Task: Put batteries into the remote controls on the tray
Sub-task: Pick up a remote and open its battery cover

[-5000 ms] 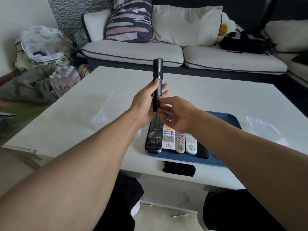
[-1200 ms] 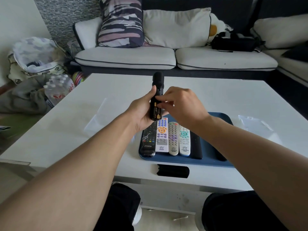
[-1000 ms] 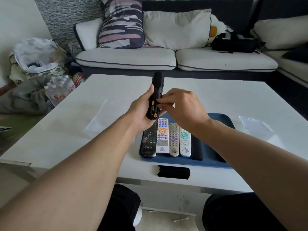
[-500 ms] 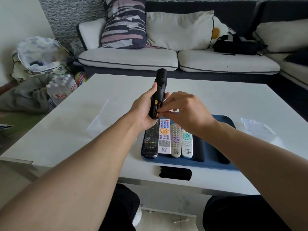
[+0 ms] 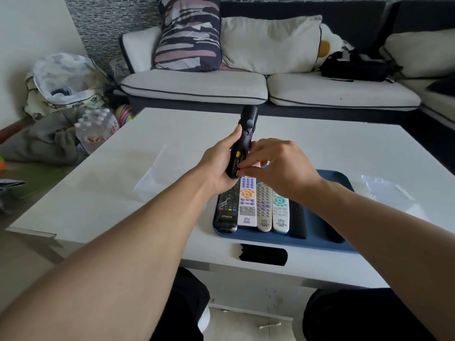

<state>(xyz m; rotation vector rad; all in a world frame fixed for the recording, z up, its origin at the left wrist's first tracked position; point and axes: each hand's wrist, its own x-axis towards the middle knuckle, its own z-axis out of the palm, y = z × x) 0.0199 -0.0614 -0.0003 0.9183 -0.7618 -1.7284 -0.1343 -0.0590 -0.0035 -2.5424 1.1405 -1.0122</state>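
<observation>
Black remote (image 5: 242,143) held upright above the surface (image 5: 307,143), back side toward the camera, battery bay open with a gold-tipped battery (image 5: 237,156) showing inside. Left hand (image 5: 219,166) wrapped around the lower body of the remote, thumb up along its left edge. Right hand (image 5: 275,166) curled, fingertips (image 5: 242,171) pinching or pressing at the bottom of the bay, apparently seating a cell; impossible to tell whether a second battery sits under those fingertips. Blue tray (image 5: 327,242) just below both hands, carrying a black remote in plastic wrap (image 5: 226,212), three light remotes (image 5: 263,207) side by side, and more dark ones to their right. Black cover (image 5: 263,255) lying on the surface in front of the tray, probably the lid for the open bay. Likely risks: a cell pushed in at an angle springing out and dropping onto the tray or rolling off the surface; polarity reversed, since the markings are not readable from here; the left grip slipping under the thumb pressure and tilting the remote, spilling the seated battery; the lid forgotten near the front edge.
</observation>
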